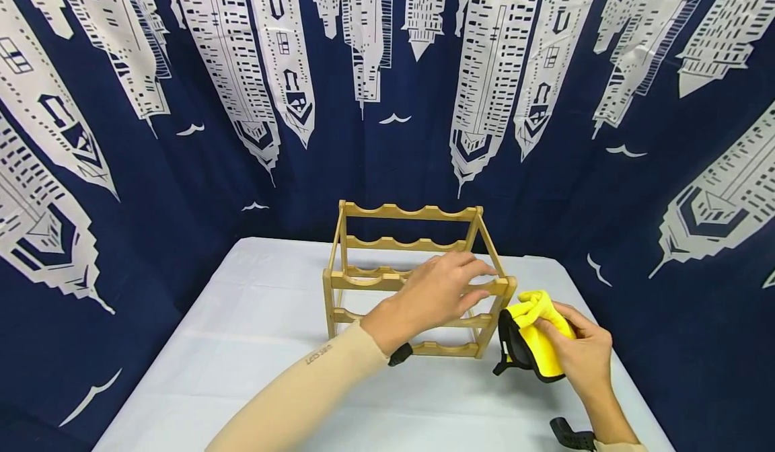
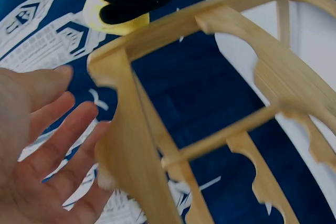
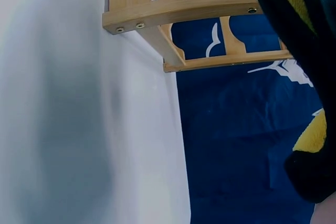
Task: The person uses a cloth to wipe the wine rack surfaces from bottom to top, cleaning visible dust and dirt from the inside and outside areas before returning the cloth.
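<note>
A wooden rack (image 1: 418, 213) with scalloped rails stands on the white-covered table. My left hand (image 1: 445, 292) reaches over its front top rail with fingers spread and loosely bent. Seen from the left wrist, that hand (image 2: 39, 182) is beside a scalloped rail (image 2: 128, 140) and holds nothing; whether a fingertip touches the wood is unclear. Just right of the rack, my right hand (image 1: 587, 354) pinches a bunched yellow cloth (image 1: 547, 348) with black edging between thumb and fingers. In the right wrist view the cloth's dark side (image 3: 307, 51) hides most of the hand.
The white tablecloth (image 1: 242, 344) spreads around the rack. Behind and beside the table hangs a navy curtain (image 1: 387, 163) printed with white buildings and birds. Black straps are worn at both wrists. Small metal fasteners (image 3: 140, 25) show on the rack's side.
</note>
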A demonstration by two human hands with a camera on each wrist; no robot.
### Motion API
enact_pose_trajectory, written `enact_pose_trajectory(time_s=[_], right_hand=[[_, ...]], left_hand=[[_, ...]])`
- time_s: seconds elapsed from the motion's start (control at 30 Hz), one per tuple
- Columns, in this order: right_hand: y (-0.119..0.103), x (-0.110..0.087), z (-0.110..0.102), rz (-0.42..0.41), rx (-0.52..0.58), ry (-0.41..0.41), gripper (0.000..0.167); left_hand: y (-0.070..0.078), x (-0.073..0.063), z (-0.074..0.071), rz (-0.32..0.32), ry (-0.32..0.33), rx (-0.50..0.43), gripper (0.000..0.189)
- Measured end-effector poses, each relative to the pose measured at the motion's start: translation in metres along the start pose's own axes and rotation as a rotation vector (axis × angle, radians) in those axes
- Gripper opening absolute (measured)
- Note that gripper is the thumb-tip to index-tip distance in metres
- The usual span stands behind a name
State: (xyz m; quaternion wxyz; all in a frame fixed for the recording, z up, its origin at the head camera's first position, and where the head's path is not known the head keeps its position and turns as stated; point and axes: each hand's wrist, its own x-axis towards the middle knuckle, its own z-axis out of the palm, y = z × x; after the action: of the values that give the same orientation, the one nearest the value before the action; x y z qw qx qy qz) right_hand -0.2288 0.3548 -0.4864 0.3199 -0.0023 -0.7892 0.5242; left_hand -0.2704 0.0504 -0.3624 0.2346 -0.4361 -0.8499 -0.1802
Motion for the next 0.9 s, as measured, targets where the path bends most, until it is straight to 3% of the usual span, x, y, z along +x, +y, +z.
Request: enact_pose_trajectory(time_s=[0.1, 0.17, 0.27, 0.4, 0.6, 0.9], right_hand=[[0.003, -0.002, -0.001, 0.022, -0.011, -0.015, 0.039], [0.004, -0.003, -0.001, 0.024, -0.013, -0.024, 0.039], [0.004, -0.003, -0.001, 0.01, -0.009, -0.033, 0.039], [0.002, -0.005, 0.001, -0.007, 0.009, -0.043, 0.038], [-0.001, -0.011, 0.006, -0.006, 0.053, -0.058, 0.038], [-0.006, -0.02, 0.017, -0.04, 0.089, -0.117, 0.037]], left_hand=[[0.007, 0.018, 0.013, -0.044, -0.121, -0.001, 0.033], [0.009, 0.026, 0.019, -0.067, -0.156, 0.002, 0.031], [0.009, 0.032, 0.025, -0.075, -0.158, 0.005, 0.027], [0.007, 0.03, 0.026, -0.067, -0.135, -0.004, 0.029], [0.002, 0.012, 0.019, -0.047, -0.085, -0.049, 0.032], [-0.024, -0.033, 0.007, -0.031, 0.078, -0.154, 0.033]])
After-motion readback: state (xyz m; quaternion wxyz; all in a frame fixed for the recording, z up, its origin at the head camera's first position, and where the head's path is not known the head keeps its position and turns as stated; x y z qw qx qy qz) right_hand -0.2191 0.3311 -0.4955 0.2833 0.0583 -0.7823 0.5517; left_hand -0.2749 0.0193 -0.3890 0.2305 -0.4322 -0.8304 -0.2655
